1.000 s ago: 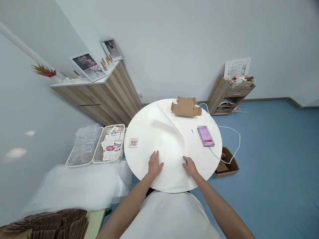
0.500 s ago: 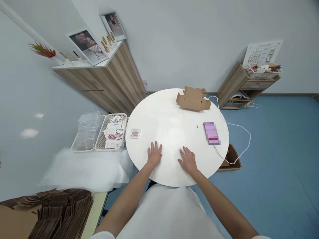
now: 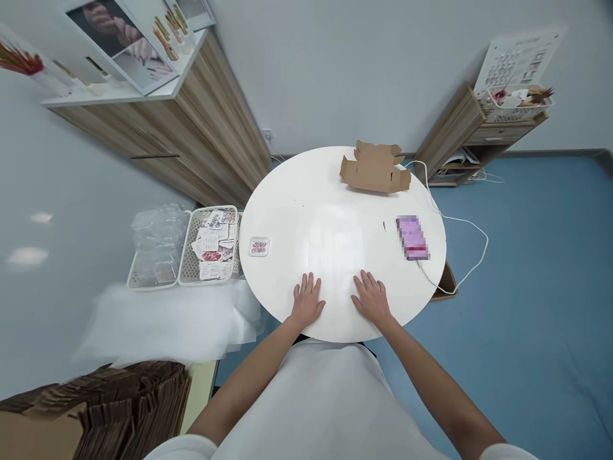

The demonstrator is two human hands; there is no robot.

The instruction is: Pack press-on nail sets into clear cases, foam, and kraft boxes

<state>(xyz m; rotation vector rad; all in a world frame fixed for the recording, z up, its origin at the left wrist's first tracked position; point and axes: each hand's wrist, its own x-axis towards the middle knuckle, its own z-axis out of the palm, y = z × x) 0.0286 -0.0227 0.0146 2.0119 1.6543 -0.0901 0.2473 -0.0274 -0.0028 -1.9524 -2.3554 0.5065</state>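
My left hand (image 3: 307,301) lies flat on the white oval table (image 3: 306,191), fingers spread, holding nothing. To its right, my right hand (image 3: 372,298) also rests palm down near the front edge, its fingers apart and free of any object. A small clear case with reddish pieces inside (image 3: 259,246) sits at the table's left side, nearest my left hand. Toward the back right stands an unfolded brown cardboard box (image 3: 377,172). A phone with a blurred purple screen (image 3: 413,237) lies on the right, and a tiny dark item (image 3: 384,225) is beside it.
Left of the table are a white basket of printed cards (image 3: 195,275) and a basket of clear plastic packs (image 3: 160,249). White sheets (image 3: 177,319) and stacked brown cardboard (image 3: 129,409) lie nearer. A white cable (image 3: 460,220) loops off the right edge. Wooden cabinets (image 3: 211,121) stand behind.
The head view has shifted, so the surroundings sit differently in the picture. Both hands remain flat on the table, a little nearer the front edge; the left fingers are slightly closer together.
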